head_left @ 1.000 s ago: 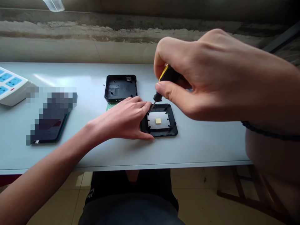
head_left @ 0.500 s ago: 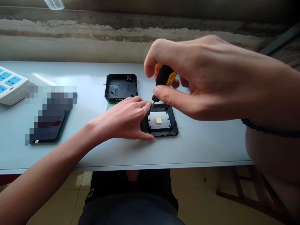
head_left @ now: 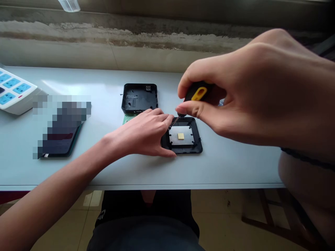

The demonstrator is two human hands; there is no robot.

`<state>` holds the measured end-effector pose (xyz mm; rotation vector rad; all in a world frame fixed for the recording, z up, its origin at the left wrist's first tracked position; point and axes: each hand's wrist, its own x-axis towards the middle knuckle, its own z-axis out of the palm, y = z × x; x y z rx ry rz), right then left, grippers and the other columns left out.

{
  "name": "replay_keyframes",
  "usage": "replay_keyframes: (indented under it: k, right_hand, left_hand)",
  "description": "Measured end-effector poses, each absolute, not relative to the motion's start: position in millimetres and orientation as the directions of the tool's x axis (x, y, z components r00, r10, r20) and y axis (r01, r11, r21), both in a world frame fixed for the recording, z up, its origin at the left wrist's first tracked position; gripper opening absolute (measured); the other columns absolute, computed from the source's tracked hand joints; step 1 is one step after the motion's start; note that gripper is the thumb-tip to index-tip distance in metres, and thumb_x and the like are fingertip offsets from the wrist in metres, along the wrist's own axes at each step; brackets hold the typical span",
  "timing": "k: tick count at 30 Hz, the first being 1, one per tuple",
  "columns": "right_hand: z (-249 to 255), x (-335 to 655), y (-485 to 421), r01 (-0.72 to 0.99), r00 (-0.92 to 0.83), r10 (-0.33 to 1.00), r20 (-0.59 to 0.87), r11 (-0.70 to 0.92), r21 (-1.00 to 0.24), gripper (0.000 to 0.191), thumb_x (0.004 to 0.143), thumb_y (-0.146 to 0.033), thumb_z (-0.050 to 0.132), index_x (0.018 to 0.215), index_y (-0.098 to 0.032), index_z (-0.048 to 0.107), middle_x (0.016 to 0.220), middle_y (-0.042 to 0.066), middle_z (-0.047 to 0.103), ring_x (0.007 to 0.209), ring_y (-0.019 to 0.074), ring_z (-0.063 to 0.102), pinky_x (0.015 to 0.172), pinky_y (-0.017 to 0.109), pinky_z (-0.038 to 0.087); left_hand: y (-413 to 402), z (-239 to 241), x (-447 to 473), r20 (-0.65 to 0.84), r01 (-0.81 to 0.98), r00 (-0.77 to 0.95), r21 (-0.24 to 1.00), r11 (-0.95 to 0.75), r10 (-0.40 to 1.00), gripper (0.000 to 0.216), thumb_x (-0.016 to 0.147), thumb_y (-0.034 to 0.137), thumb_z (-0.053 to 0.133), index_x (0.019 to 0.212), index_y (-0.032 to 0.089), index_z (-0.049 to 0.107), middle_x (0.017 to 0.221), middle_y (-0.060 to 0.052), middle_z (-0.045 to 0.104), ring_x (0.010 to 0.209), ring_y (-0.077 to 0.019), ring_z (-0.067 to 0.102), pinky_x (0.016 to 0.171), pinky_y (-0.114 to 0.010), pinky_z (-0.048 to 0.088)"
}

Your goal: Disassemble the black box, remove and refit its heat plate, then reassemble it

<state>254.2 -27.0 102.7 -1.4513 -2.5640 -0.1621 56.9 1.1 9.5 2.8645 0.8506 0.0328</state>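
My right hand (head_left: 235,104) is closed around a black and yellow screwdriver (head_left: 199,93). The thin shaft slants down to the upper left part of a black plastic cover (head_left: 197,139) lying flat on the table. My left hand (head_left: 149,134) grips the cover's left side, its thumb at the near edge and its fingers at the far corner. A silvery metal plate (head_left: 187,140) with a small pale yellow pad (head_left: 180,136) sits inside the cover. Beyond my left hand stands the open black case half (head_left: 140,99), and a green circuit board (head_left: 127,118) shows partly between them.
On the left lie a phone (head_left: 61,139), partly pixelated, and a white power strip (head_left: 19,92) with blue sockets. A tiny dark screw-like piece (head_left: 121,94) rests beside the case half. A wall runs behind the white table (head_left: 104,174).
My right hand has turned and shifted right, and the screwdriver leans over more, its yellow inlay facing up. My left hand keeps its place on the cover. The view has shifted slightly.
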Motion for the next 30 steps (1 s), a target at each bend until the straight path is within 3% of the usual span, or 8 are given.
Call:
replay_keyframes:
  k: [4, 9, 13, 17, 24, 28, 30]
  right_hand:
    - [103.7, 252.5, -25.8, 0.868, -0.479, 0.853, 0.208, 0.495, -0.031, 0.016, 0.092, -0.041, 0.062, 0.089, -0.026, 0.066, 0.07, 0.007, 0.06, 0.116, 0.029, 0.061, 0.079, 0.036, 0.048]
    - [102.6, 245.5, -16.1, 0.872, -0.473, 0.864, 0.175, 0.487, -0.045, 0.036, 0.092, -0.054, 0.057, 0.074, -0.023, 0.058, 0.061, 0.004, 0.054, 0.082, 0.0246, 0.061, 0.078, 0.039, 0.045]
    - [102.5, 249.3, -12.2, 0.795, -0.57, 0.801, 0.183, 0.593, -0.124, 0.023, 0.093, -0.04, 0.051, 0.091, -0.021, 0.064, 0.076, 0.001, 0.062, 0.066, 0.0141, 0.051, 0.083, 0.037, 0.041]
    - [105.8, 253.9, -8.9, 0.709, -0.676, 0.72, 0.158, 0.694, -0.126, 0.028, 0.088, -0.027, 0.049, 0.11, -0.022, 0.065, 0.08, -0.001, 0.065, 0.062, 0.0126, 0.045, 0.068, 0.033, 0.035]
    - [105.7, 254.4, -8.3, 0.732, -0.677, 0.723, 0.139, 0.681, 0.025, 0.023, 0.094, -0.031, 0.049, 0.078, -0.022, 0.063, 0.066, 0.002, 0.057, 0.059, 0.0131, 0.043, 0.065, 0.035, 0.032]
    - [103.1, 259.9, -8.0, 0.651, -0.743, 0.651, 0.157, 0.757, -0.058, 0.003, 0.085, -0.022, 0.055, 0.086, -0.021, 0.057, 0.072, -0.001, 0.055, 0.059, 0.0105, 0.04, 0.06, 0.032, 0.031]
    - [102.9, 260.0, -7.7, 0.619, -0.765, 0.622, 0.167, 0.782, -0.078, 0.008, 0.081, -0.018, 0.054, 0.088, -0.02, 0.055, 0.074, -0.002, 0.054, 0.059, 0.0084, 0.036, 0.058, 0.031, 0.03]
  left_hand:
    - [1.1, 9.7, 56.6, -0.026, 0.543, 0.837, 0.154, -0.826, 0.546, 0.058, 0.084, 0.062, 0.077, 0.11, 0.011, 0.063, 0.115, -0.017, 0.072, 0.111, -0.0364, 0.065, 0.094, -0.046, 0.052]
    - [2.1, 11.2, 58.1, -0.03, 0.539, 0.841, 0.132, -0.832, 0.54, 0.059, 0.084, 0.063, 0.076, 0.108, 0.01, 0.064, 0.107, -0.016, 0.073, 0.103, -0.0363, 0.067, 0.09, -0.046, 0.052]
    - [2.3, 11.8, 58.3, -0.024, 0.543, 0.838, 0.127, -0.83, 0.545, 0.057, 0.083, 0.063, 0.077, 0.102, 0.011, 0.064, 0.096, -0.014, 0.073, 0.097, -0.0353, 0.067, 0.086, -0.044, 0.052]
    - [2.1, 11.7, 58.6, -0.018, 0.532, 0.845, 0.136, -0.836, 0.535, 0.058, 0.084, 0.062, 0.077, 0.109, 0.011, 0.064, 0.106, -0.015, 0.073, 0.104, -0.035, 0.065, 0.09, -0.045, 0.052]
    - [1.8, 10.3, 58.0, -0.017, 0.538, 0.84, 0.14, -0.831, 0.542, 0.058, 0.084, 0.062, 0.077, 0.106, 0.011, 0.063, 0.108, -0.017, 0.072, 0.103, -0.0355, 0.066, 0.089, -0.045, 0.052]
    - [2.1, 8.9, 56.9, 0.001, 0.524, 0.848, 0.154, -0.838, 0.53, 0.055, 0.085, 0.063, 0.075, 0.104, 0.013, 0.063, 0.1, -0.014, 0.072, 0.1, -0.0341, 0.065, 0.088, -0.044, 0.052]
    - [2.3, 8.8, 56.7, 0.005, 0.519, 0.851, 0.151, -0.841, 0.526, 0.053, 0.084, 0.064, 0.075, 0.1, 0.014, 0.062, 0.096, -0.012, 0.07, 0.098, -0.0336, 0.065, 0.088, -0.044, 0.052]
